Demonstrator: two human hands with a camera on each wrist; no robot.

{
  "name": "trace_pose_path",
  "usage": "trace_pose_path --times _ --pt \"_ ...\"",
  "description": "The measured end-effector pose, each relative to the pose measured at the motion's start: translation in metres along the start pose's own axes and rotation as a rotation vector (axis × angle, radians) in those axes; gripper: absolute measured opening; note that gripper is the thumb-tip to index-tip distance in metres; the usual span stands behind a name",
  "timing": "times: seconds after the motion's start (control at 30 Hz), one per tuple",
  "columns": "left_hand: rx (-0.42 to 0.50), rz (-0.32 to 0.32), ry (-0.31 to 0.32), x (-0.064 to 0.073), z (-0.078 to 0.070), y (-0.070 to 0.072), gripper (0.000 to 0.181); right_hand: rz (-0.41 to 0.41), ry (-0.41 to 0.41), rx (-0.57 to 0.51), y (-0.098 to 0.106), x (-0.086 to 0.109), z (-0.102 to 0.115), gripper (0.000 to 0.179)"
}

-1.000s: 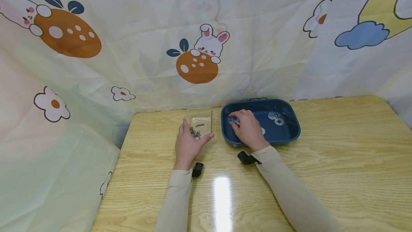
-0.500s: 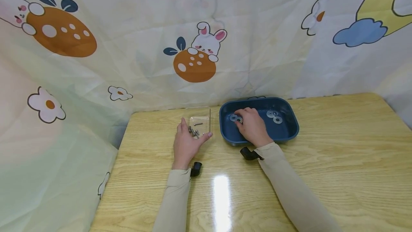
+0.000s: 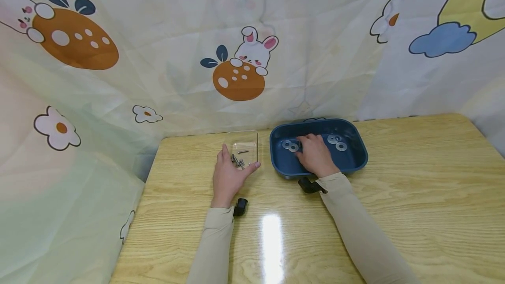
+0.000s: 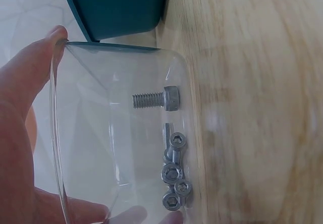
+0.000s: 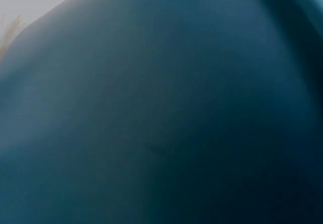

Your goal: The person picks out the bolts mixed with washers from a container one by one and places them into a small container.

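My left hand point(image 3: 229, 179) holds a clear plastic box point(image 4: 146, 67), thumb on one side of its rim and fingers on the other. Inside it lie several hex-socket screws point(image 4: 171, 173), with one larger screw point(image 4: 151, 100) apart from the cluster. My right hand point(image 3: 315, 154) reaches into a dark blue tray point(image 3: 282, 165), fingers and thumb bent toward the tray floor. Something small and greyish shows by its fingertips, too small to identify. Flat metal washers point(image 3: 293, 147) lie just left of these fingertips. More washers point(image 3: 341, 146) lie right of the hand. The right wrist view shows only blurred blue tray surface.
The box and tray stand side by side near the back edge of the wooden table point(image 3: 414, 179). A printed cloth point(image 3: 177, 56) hangs right behind them. Black wrist cameras point(image 3: 241, 207) sit at both cuffs.
My right hand has moved to the right within the tray, uncovering the left pair of washers. The left hand keeps its hold on the box. The head view has shifted slightly.
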State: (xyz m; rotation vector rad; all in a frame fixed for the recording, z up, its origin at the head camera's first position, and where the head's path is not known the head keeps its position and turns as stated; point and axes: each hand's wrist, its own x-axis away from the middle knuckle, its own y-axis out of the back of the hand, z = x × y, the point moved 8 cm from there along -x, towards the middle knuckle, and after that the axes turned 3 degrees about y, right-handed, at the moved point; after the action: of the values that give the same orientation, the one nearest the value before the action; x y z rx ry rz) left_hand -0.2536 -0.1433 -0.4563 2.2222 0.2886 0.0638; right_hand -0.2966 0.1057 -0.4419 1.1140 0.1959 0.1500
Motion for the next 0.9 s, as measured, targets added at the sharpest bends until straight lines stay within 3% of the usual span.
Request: trace_pose_path --times 0.53,0.9 --pt "0.001 -0.007 0.001 0.0002 0.0008 0.0016 0.124 0.055 0.0 0.061 -0.007 -0.0028 -0.0003 0.037" --pt "-0.003 -0.002 0.004 -0.0009 0.0011 -0.0008 0.126 0.033 -0.069 0.056 -0.0024 0.0008 -0.0085 0.022"
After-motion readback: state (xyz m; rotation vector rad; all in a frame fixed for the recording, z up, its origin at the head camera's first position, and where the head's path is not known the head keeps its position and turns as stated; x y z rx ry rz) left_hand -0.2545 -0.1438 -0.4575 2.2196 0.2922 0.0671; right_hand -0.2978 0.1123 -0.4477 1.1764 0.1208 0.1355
